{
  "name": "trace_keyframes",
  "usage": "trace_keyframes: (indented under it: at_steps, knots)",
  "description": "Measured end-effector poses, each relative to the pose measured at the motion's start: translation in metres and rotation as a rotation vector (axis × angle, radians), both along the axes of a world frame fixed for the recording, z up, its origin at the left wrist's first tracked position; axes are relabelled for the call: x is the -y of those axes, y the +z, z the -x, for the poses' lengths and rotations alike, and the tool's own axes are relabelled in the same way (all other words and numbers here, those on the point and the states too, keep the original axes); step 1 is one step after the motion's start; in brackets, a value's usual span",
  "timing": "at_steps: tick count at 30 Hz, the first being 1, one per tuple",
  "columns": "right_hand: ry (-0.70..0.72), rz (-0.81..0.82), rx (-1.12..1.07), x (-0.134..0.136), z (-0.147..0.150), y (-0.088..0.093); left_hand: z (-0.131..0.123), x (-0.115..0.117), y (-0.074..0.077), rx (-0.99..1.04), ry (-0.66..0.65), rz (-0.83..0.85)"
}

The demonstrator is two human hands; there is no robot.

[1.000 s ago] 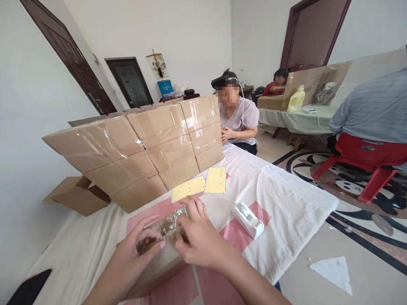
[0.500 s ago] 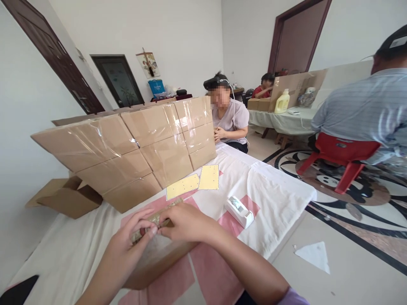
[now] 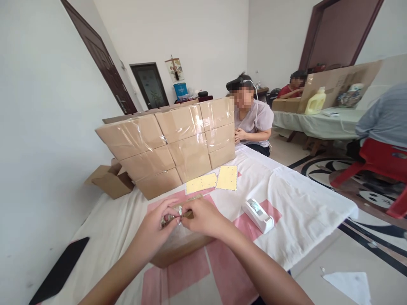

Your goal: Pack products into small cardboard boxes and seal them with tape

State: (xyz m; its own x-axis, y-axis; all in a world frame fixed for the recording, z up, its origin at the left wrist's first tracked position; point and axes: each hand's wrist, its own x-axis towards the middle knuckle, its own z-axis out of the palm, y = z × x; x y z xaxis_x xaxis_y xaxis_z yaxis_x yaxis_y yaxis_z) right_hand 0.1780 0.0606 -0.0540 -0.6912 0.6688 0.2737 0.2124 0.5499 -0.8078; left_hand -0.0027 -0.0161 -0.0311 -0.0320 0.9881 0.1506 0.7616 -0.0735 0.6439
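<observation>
My left hand [image 3: 157, 222] and my right hand [image 3: 203, 217] meet over a cardboard box [image 3: 181, 253] at the near side of the table. Between their fingertips is a bit of shiny, crinkled clear plastic [image 3: 180, 210], and both hands are closed in a pinch on it. A gold-brown, glittery edge shows behind the fingers; what it belongs to is mostly hidden. The box top looks whitish and translucent under my wrists. To the right of my right hand lies a white tape dispenser [image 3: 258, 216], untouched.
Beyond my hands rises a stack of taped cardboard boxes [image 3: 187, 148], with two yellow dotted sheets [image 3: 227, 178] before it. An open carton [image 3: 116, 182] is left, a black flat object [image 3: 60, 271] nearer. A person [image 3: 254, 120] sits at the far table edge.
My view has swung left, so everything sits further right in the picture. The hands stay together over the box, and the bit of clear plastic between the fingertips now shows more plainly.
</observation>
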Motion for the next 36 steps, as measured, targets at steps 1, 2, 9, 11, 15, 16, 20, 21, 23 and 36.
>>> trace_keyframes:
  at_steps: [1, 2, 9, 11, 15, 16, 20, 21, 23, 36]
  knots:
    - [0.007, 0.004, -0.019, 0.0, 0.0, -0.001, 0.0, 0.0, 0.001, 0.007, -0.01, 0.008]
    - [0.007, 0.011, -0.028, 0.001, 0.0, -0.002, 0.0, 0.0, 0.002, 0.015, -0.018, 0.014]
    - [-0.136, 0.013, -0.238, -0.012, -0.022, 0.011, -0.004, 0.006, 0.007, 0.004, -0.029, 0.029]
    - [-0.086, 0.064, -0.344, -0.026, -0.039, 0.025, -0.005, 0.007, 0.006, -0.018, -0.018, 0.035]
    - [0.523, 0.121, -0.817, -0.058, -0.065, 0.061, -0.002, 0.004, 0.003, -0.057, 0.019, 0.049]
    - [0.71, 0.101, -0.94, -0.066, -0.067, 0.07, -0.001, 0.003, 0.002, -0.055, 0.031, 0.049]
    - [1.213, 0.058, -1.095, -0.093, -0.066, 0.08, 0.006, -0.002, 0.001, -0.056, 0.102, 0.054]
    - [1.257, 0.075, -1.077, -0.099, -0.064, 0.076, 0.008, -0.003, 0.0, -0.07, 0.118, 0.055]
    - [1.244, 0.151, -1.002, -0.111, -0.057, 0.06, 0.011, -0.004, 0.0, -0.105, 0.132, 0.05]
    - [0.69, 0.385, -0.712, -0.118, -0.001, 0.031, 0.01, -0.014, 0.007, -0.144, 0.112, 0.019]
